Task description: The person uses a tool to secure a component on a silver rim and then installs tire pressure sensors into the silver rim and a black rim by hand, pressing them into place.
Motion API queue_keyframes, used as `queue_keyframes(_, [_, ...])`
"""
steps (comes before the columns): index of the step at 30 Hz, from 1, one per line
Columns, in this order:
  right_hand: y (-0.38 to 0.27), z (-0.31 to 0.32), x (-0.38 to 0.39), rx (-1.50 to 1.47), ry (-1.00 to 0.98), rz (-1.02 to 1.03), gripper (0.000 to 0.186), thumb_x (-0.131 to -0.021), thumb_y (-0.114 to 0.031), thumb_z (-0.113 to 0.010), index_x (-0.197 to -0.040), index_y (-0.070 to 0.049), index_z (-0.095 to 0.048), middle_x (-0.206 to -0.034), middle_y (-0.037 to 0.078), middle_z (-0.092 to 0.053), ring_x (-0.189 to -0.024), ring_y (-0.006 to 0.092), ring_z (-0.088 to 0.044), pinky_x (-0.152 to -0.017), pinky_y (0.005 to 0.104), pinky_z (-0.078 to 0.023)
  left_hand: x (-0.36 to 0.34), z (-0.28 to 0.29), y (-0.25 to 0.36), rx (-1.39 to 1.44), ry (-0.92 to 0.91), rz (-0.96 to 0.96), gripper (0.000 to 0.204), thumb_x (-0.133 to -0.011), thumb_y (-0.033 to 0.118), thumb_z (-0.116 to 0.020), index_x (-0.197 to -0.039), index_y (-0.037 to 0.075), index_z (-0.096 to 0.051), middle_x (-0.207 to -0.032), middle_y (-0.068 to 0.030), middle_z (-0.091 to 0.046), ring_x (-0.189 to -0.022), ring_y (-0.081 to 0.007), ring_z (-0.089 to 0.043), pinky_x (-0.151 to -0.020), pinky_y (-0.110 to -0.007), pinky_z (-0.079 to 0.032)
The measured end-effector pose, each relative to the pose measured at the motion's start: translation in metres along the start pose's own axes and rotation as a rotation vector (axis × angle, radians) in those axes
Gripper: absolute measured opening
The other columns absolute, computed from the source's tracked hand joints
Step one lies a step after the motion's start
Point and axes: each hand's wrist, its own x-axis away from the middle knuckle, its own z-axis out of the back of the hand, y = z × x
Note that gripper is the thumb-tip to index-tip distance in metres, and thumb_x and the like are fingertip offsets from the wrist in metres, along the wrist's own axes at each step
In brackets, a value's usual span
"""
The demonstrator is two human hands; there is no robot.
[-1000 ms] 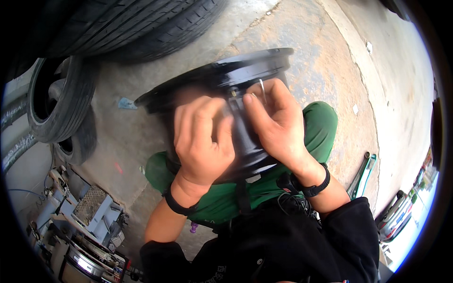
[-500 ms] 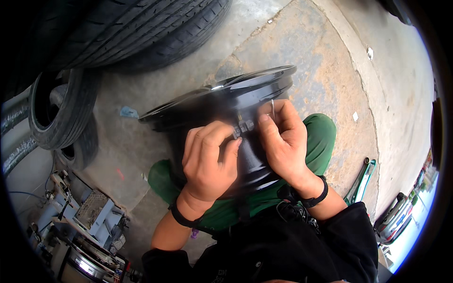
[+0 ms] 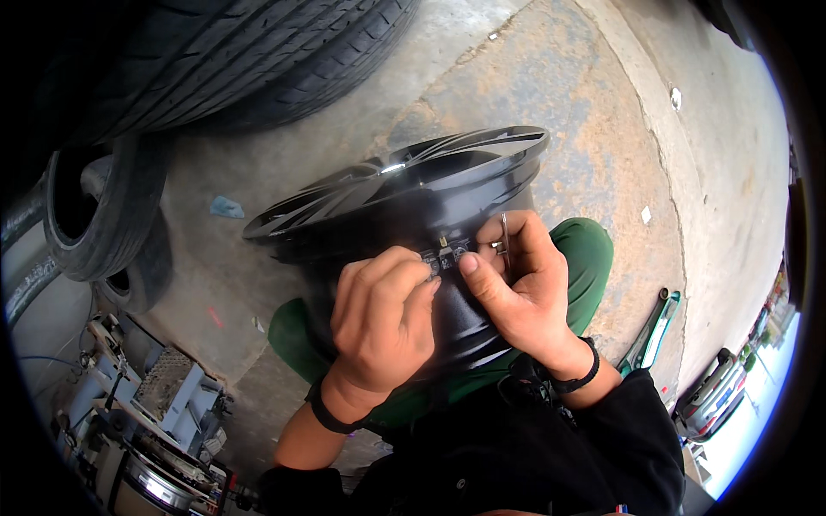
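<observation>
A black alloy wheel rim (image 3: pixel 413 206) stands tilted between my knees, its spoked face away from me. Against its barrel, beside a small brass-coloured valve piece (image 3: pixel 443 242), sits a dark grey tyre pressure sensor (image 3: pixel 446 257). My left hand (image 3: pixel 383 314) is closed, its thumb and index fingertip pinching the sensor's left end. My right hand (image 3: pixel 525 292) is closed around a thin metal tool (image 3: pixel 505 230), which sticks up along the curled index finger. The right thumb tip presses at the sensor's right end. Fingers partly cover the sensor and the tool's lower part.
Large tyres (image 3: pixel 284 69) loom at the upper left, with a smaller tyre (image 3: pixel 107 211) below them. A tyre machine (image 3: pixel 163 404) stands at the lower left. A green-edged tool (image 3: pixel 656 331) lies on the floor right of my knee; a blue scrap (image 3: pixel 226 207) lies left of the rim.
The rim has tipped so more of its spoked face shows. Both hands sit slightly lower; the right thumb has come left onto the sensor, and the metal tool has shifted down.
</observation>
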Motion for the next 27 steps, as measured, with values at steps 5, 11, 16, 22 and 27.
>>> queue_keyframes(5, [-0.007, 0.000, 0.002, 0.128, -0.043, 0.018, 0.035, -0.086, -0.003, -0.081, -0.110, -0.001, -0.056, -0.073, -0.005, -0.050, -0.058, -0.0001, -0.040, -0.052, 0.0187, -0.035, 0.000, 0.003, -0.001, -0.011, -0.011, -0.016, 0.032, -0.078, -0.004, -0.082, -0.103, 0.004, -0.065, -0.099, -0.0101, -0.071, -0.075, -0.0212, -0.059, -0.060, -0.030, -0.045])
queue_keyframes(11, [-0.011, -0.002, 0.002, 0.172, -0.091, 0.003, 0.046, -0.083, -0.001, -0.085, -0.115, 0.000, -0.052, -0.079, -0.006, -0.046, -0.063, 0.0009, -0.035, -0.058, 0.0184, -0.029, 0.002, 0.006, -0.004, 0.008, -0.023, 0.000, 0.031, -0.080, -0.001, -0.082, -0.105, 0.004, -0.065, -0.101, -0.0098, -0.071, -0.078, -0.0221, -0.061, -0.062, -0.030, -0.046])
queue_keyframes(16, [-0.006, 0.001, 0.001, 0.204, -0.103, 0.050, 0.049, -0.082, -0.006, -0.088, -0.116, 0.000, -0.053, -0.081, -0.005, -0.047, -0.064, 0.0012, -0.036, -0.057, 0.0188, -0.030, 0.003, 0.008, -0.006, 0.041, -0.024, 0.003, 0.031, -0.081, 0.001, -0.083, -0.106, 0.003, -0.065, -0.101, -0.0103, -0.070, -0.078, -0.0228, -0.062, -0.065, -0.032, -0.048])
queue_keyframes(22, [0.002, -0.001, 0.003, 0.222, -0.045, 0.119, 0.045, -0.081, -0.012, -0.090, -0.111, -0.002, -0.058, -0.075, -0.003, -0.050, -0.059, 0.0030, -0.039, -0.053, 0.0200, -0.038, 0.002, 0.010, -0.007, 0.063, -0.020, 0.005, 0.034, -0.081, 0.001, -0.083, -0.110, 0.002, -0.066, -0.101, -0.0115, -0.070, -0.082, -0.0265, -0.066, -0.070, -0.035, -0.053])
queue_keyframes(27, [0.005, -0.003, 0.003, 0.197, -0.019, 0.135, 0.044, -0.083, -0.015, -0.089, -0.110, -0.001, -0.058, -0.075, -0.003, -0.053, -0.061, 0.0021, -0.041, -0.055, 0.0193, -0.039, 0.002, 0.011, -0.007, 0.078, -0.006, 0.005, 0.034, -0.080, 0.000, -0.083, -0.110, 0.001, -0.067, -0.102, -0.0119, -0.069, -0.083, -0.0275, -0.067, -0.071, -0.035, -0.055])
